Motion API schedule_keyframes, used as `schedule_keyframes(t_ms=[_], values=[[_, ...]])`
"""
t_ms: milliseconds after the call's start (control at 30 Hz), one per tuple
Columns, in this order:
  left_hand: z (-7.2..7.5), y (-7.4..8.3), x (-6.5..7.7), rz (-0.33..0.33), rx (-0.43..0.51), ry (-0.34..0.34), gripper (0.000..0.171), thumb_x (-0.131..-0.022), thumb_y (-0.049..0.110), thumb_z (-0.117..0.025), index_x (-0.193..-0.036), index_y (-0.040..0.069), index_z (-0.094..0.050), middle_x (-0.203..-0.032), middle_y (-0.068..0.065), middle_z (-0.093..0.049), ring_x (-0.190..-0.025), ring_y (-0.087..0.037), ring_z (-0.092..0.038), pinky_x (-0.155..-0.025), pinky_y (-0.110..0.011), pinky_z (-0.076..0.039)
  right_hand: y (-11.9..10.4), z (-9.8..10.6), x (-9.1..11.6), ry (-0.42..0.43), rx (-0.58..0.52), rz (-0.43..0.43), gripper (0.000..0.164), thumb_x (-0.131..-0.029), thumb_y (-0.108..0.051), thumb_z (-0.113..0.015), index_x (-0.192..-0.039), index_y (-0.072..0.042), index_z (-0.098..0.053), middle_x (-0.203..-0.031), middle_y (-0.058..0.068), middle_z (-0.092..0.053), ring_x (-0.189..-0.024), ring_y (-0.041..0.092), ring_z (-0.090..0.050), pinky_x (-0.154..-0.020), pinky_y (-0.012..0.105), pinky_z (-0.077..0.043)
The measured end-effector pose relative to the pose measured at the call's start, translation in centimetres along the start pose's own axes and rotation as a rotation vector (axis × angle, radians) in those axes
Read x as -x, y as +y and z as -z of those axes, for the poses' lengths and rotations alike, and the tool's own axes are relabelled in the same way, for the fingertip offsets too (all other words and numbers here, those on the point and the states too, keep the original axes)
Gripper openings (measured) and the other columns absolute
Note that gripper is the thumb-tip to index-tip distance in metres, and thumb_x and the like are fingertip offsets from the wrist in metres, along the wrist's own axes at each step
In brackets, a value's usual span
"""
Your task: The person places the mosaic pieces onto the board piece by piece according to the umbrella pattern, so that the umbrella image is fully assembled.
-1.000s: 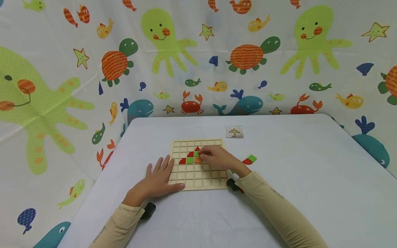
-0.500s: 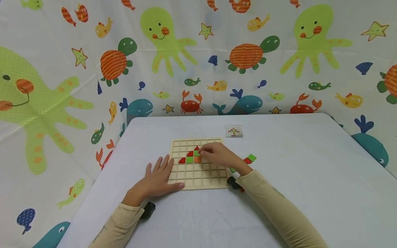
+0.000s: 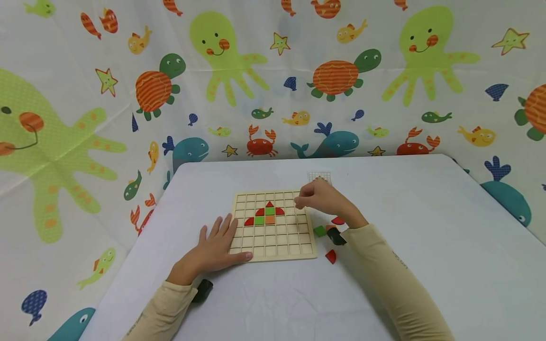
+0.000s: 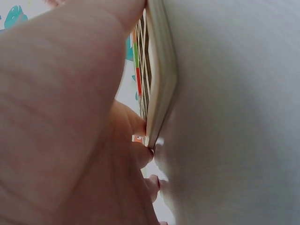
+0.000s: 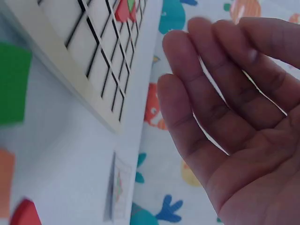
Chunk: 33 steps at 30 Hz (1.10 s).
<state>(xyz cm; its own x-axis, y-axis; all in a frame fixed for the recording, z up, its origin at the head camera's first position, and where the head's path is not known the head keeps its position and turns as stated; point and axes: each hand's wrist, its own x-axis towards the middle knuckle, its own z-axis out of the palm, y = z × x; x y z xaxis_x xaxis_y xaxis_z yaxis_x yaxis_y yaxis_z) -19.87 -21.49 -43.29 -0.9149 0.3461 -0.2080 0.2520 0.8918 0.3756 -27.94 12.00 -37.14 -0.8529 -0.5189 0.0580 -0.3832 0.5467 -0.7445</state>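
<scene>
A pale wooden grid board (image 3: 273, 244) lies on the table. My left hand (image 3: 215, 246) rests at its left side, fingers spread along the edge and thumb near the front edge. Above the board's far right part my right hand (image 3: 324, 201) hovers, fingers bent loosely; the right wrist view shows the palm and fingers (image 5: 180, 105) holding nothing. Set in the grid are a red triangle (image 3: 269, 204), green squares (image 3: 270, 211), an orange square (image 3: 269, 219) and several red quarter-circles (image 3: 279, 211).
Right of the board lie a loose green square (image 3: 320, 231), a red quarter-circle (image 3: 331, 256), another red piece (image 3: 338, 220) and an orange piece (image 5: 5, 183). A pattern card (image 3: 313, 176) lies beyond the board, partly behind my right hand. A printed curtain (image 3: 239, 123) hangs behind the table.
My right hand has moved off the pieces to the right and away, over the board's far right part. A red quarter-circle now shows right of the upper green square. My left hand stays.
</scene>
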Motion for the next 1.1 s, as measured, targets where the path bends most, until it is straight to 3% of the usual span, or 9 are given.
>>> schedule_keyframes(t_ms=[133,333,600,800,933,1100], values=[[0.0,0.0,0.0,0.000,0.001,-0.001,0.119,-0.092,0.070,-0.069,-0.169,-0.004,-0.018,-0.176,-0.026,-0.008,-0.161,-0.050,0.000,-0.120,-0.075,0.003,0.8,1.5,0.5,0.018,0.006,-0.008,0.016,-0.103,-0.009,-0.068,-0.106,0.002,-0.079,-0.096,0.004,-0.075,-0.094,0.028,-0.067,-0.089,0.044,-0.055],[0.0,0.1,0.0,0.000,0.009,-0.001,0.119,-0.092,0.071,-0.068,-0.169,-0.004,-0.018,-0.176,-0.026,-0.008,-0.161,-0.050,0.000,-0.120,-0.075,0.003,2.2,3.8,1.6,0.054,0.094,-0.128,0.028,-0.105,-0.022,-0.069,-0.090,0.000,-0.077,-0.080,0.003,-0.074,-0.088,0.031,-0.066,-0.075,0.039,-0.050],[0.0,0.1,0.2,-0.005,0.012,0.005,0.117,-0.092,0.068,-0.069,-0.168,-0.005,-0.019,-0.176,-0.027,-0.009,-0.160,-0.051,-0.001,-0.119,-0.075,0.003,4.5,6.1,3.2,-0.017,0.099,-0.254,0.016,-0.103,-0.008,-0.068,-0.110,0.004,-0.074,-0.094,0.011,-0.074,-0.085,0.027,-0.070,-0.088,0.044,-0.057],[0.0,0.1,0.2,-0.003,0.020,0.004,0.117,-0.092,0.067,-0.070,-0.168,-0.005,-0.019,-0.176,-0.027,-0.009,-0.160,-0.052,-0.001,-0.119,-0.076,0.003,5.9,7.3,4.2,-0.113,0.121,-0.369,0.016,-0.102,-0.016,-0.072,-0.106,0.000,-0.073,-0.088,0.010,-0.069,-0.079,0.024,-0.064,-0.076,0.036,-0.057],[0.0,0.2,0.2,-0.001,0.020,0.003,0.116,-0.092,0.068,-0.070,-0.168,-0.005,-0.019,-0.176,-0.027,-0.008,-0.160,-0.051,0.000,-0.119,-0.075,0.003,6.2,7.4,4.5,-0.201,0.126,-0.491,0.022,-0.102,-0.022,-0.075,-0.106,-0.001,-0.070,-0.084,0.007,-0.064,-0.076,0.021,-0.060,-0.071,0.032,-0.054],[0.1,0.2,0.2,-0.003,0.021,0.003,0.116,-0.093,0.067,-0.070,-0.168,-0.005,-0.019,-0.176,-0.027,-0.009,-0.160,-0.052,0.000,-0.119,-0.076,0.003,6.6,6.6,4.4,-0.203,0.198,-0.610,0.035,-0.100,-0.035,-0.076,-0.106,-0.002,-0.065,-0.081,0.008,-0.061,-0.074,0.022,-0.060,-0.068,0.033,-0.052]])
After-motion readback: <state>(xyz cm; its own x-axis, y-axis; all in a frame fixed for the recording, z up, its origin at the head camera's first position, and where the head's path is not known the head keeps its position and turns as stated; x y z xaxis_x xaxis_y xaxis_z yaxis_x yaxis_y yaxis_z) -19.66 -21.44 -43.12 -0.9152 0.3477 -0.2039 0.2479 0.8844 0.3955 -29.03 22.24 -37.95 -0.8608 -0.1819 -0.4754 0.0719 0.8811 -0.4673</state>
